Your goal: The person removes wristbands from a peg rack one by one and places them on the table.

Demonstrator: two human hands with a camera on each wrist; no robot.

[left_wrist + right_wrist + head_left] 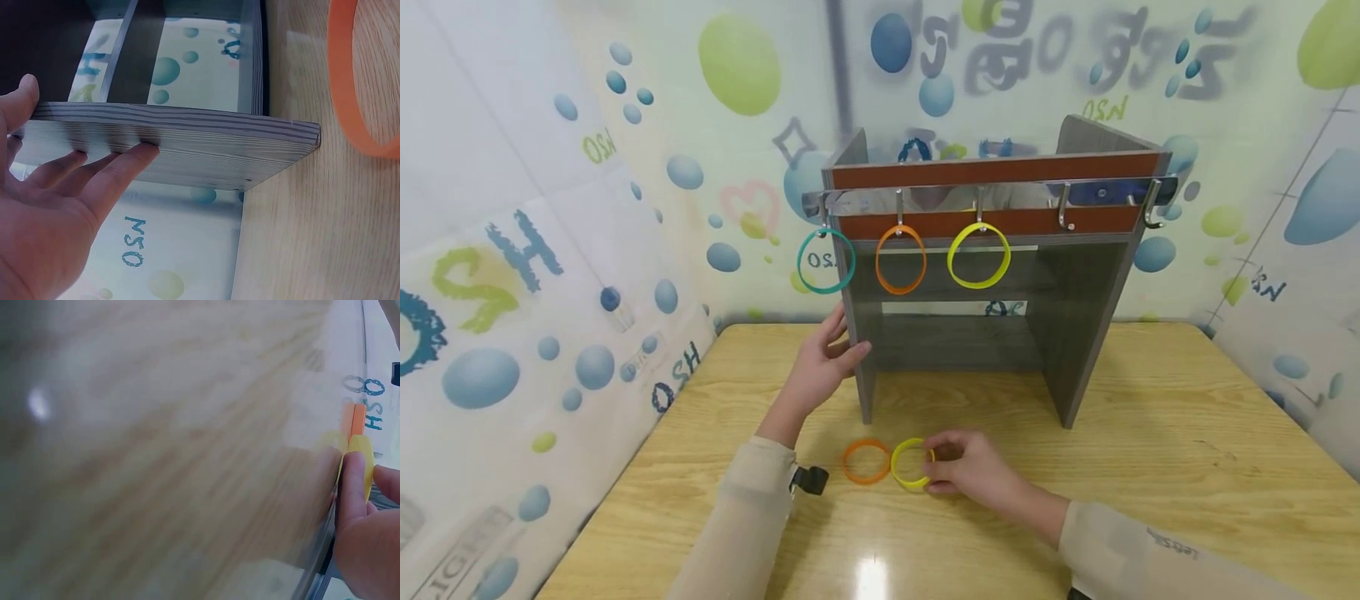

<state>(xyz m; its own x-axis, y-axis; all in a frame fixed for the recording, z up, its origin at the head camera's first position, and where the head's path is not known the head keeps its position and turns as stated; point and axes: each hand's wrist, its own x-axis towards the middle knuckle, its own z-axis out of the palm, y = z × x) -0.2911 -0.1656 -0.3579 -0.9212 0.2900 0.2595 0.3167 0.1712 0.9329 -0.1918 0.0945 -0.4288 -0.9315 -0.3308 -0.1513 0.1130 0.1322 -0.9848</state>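
Observation:
My left hand (pixel 822 367) holds the left side panel of a grey wooden shelf (pixel 187 150), thumb on the front edge and fingers spread against the outer face. On the table, the fingers and thumb of my right hand (pixel 976 471) grip the right side of a yellow silicone wristband (pixel 901 479), which lies flat. An orange wristband (pixel 847 473) lies just left of it. Hanging from hooks along the shelf's metal rail (pixel 1030 197) are a teal wristband (pixel 806 279), another orange wristband (pixel 901 292) and another yellow wristband (pixel 979 285).
Two hooks at the rail's right end, an inner hook (pixel 1064 208) and an outer hook (pixel 1152 204), carry no band. The shelf stands on a wooden table (pixel 1180 467). Behind it and to both sides hang printed curtains (pixel 700 125).

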